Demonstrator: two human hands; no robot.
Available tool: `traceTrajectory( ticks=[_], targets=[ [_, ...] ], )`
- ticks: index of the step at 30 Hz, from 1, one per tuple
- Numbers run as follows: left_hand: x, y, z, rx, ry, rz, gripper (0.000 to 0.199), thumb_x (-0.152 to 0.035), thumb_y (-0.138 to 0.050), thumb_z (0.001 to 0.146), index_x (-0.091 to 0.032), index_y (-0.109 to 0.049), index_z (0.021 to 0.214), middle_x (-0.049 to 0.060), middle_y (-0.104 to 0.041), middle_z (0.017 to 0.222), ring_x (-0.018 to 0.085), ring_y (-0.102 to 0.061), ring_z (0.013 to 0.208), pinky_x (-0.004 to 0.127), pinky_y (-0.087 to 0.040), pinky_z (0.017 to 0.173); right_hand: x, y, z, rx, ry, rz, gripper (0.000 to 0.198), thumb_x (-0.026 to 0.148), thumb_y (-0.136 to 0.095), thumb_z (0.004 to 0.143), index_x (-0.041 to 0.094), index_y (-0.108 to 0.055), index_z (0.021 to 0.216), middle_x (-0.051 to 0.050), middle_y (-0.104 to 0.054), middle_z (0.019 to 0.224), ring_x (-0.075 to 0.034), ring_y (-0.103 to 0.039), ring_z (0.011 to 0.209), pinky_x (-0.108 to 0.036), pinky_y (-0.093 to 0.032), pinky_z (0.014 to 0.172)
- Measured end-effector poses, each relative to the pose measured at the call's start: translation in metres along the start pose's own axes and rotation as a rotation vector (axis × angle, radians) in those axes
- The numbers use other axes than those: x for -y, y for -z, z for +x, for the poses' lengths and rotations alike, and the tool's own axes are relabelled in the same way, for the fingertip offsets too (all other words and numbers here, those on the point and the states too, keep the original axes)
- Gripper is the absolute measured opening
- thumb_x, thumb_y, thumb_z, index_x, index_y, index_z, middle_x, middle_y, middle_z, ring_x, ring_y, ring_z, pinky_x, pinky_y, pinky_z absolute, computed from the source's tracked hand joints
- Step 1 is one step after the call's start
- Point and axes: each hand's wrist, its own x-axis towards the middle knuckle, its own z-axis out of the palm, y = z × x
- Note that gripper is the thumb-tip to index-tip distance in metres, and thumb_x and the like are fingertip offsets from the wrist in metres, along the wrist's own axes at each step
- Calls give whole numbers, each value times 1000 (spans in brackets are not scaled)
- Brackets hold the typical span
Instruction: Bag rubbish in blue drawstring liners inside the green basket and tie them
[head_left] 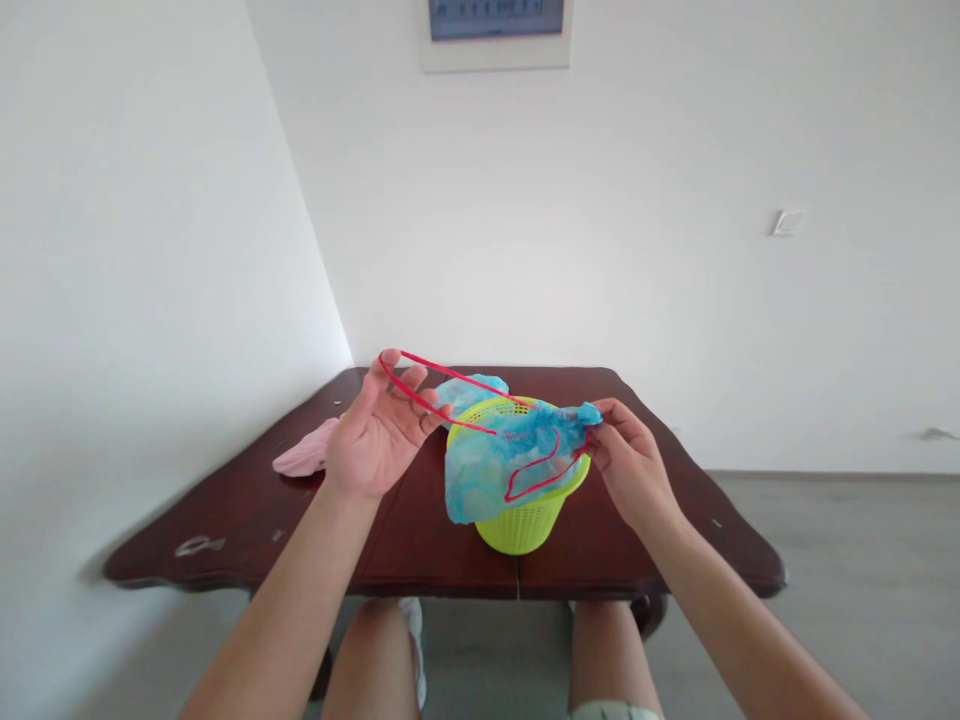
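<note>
The right hand (RH) (630, 460) is pinching the gathered corner of a blue plastic bag (476, 480) btwn thumb & fingers, so this grip is pressed together on the film. The left hand (LH) (386, 430) is showing its palm, w/ fingers loosely spread; one end of a red drawstring (459, 378) is passing around the tip of its thumb or forefinger. Whether LH is really pinching the string, one cannot tell.

The bag is hanging in front of & above the near rim of a yellow-green basket (521, 530), approx. btwn both hands; if it is touching the rim is not clear. From the RH grip, the bag body is extending to the left & a bit downward. Its bunched edge is running L–R, w/ the taut double string continuing up-left to LH. RH is the nearer one, in direct contact; LH is standing apart from the film, joined by string only. A second red loop (540, 487) is drooping over the bag front.

More blue plastic (480, 383) is showing behind the basket, & a pink cloth (306, 455) is lying on the tabletop (622, 560) beyond LH.
</note>
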Motion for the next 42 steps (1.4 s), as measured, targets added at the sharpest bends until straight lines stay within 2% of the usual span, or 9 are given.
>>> traceTrajectory(
  ticks=[3, 7, 14, 18, 23, 26, 31, 39, 42],
  targets=[
    [4, -5, -3, 137, -12, 132, 42, -73, -81, 107, -37, -82, 128, 4, -85, 134, 27, -83, 119, 48, -73, 102, 11, -6, -3, 25, -32, 88, 27, 45, -93, 92, 28, -72, 99, 3, -72, 93, -16, -67, 80, -29, -62, 75],
    [11, -23, -9, 352, 80, 472, 63, -82, -75, 107, -23, -80, 127, 12, -81, 120, 28, -79, 111, 38, -68, 92, 25, -21, -11, 113, -15, 117, 32, 53, -93, 97, 29, -74, 104, 1, -76, 104, -18, -71, 86, -33, -66, 83],
    [18, -55, -13, 505, -12, 947, 29, -50, -78, 115, -22, -78, 107, 4, -77, 103, 20, -68, 95, 32, -54, 89, 36, -50, -17, 235, 51, 24, 38, 57, -96, 100, 29, -75, 114, -2, -77, 119, -14, -67, 84, -25, -57, 72],
    [18, -52, -5, 382, -35, 961, 37, -54, -68, 120, -22, -74, 102, 3, -72, 97, 20, -63, 91, 31, -48, 82, 38, -45, -10, 170, -7, 53, 42, 58, -98, 96, 28, -73, 111, -1, -76, 111, -14, -62, 79, -24, -51, 65],
    [19, -46, -3, 201, 11, 869, 57, -72, -59, 119, -23, -61, 91, 0, -62, 88, 19, -56, 85, 32, -50, 81, 45, -30, -14, 173, 38, -67, 47, 68, -89, 101, 28, -70, 116, 2, -74, 106, -7, -30, 56, -26, -24, 49],
    [22, -47, -5, 138, 26, 805, 63, -81, -63, 114, -23, -61, 91, 0, -62, 88, 21, -58, 88, 33, -54, 86, 47, -30, -26, 259, 162, -409, 55, 49, -107, 85, 32, -72, 124, 3, -73, 100, -10, -42, 59, -27, -31, 52],
    [22, -48, -3, 103, 68, 650, 64, -79, -70, 112, -22, -57, 88, -3, -47, 82, 14, -40, 75, 27, -40, 68, 43, -20, -30, 288, 394, -737, 4, 28, -85, 102, 31, -83, 105, -4, -79, 96, -22, -65, 80, -33, -49, 69],
    [3, -37, -9, 235, 111, 596, 70, -92, -65, 106, -23, -65, 100, -4, -45, 73, 14, -36, 62, 29, -31, 55, 60, -5, -23, 148, 167, -331, 43, 67, -86, 105, 26, -75, 99, -2, -73, 80, -17, -63, 68, -27, -49, 57],
    [-11, -42, -33, 94, -239, 963, 62, -86, -77, 103, -24, -71, 108, -1, -55, 79, 18, -49, 68, 31, -41, 60, 68, -11, -32, 189, 20, -168, 48, 69, -93, 98, 26, -73, 102, 1, -73, 75, -15, -61, 60, -25, -49, 52]
  ],
)
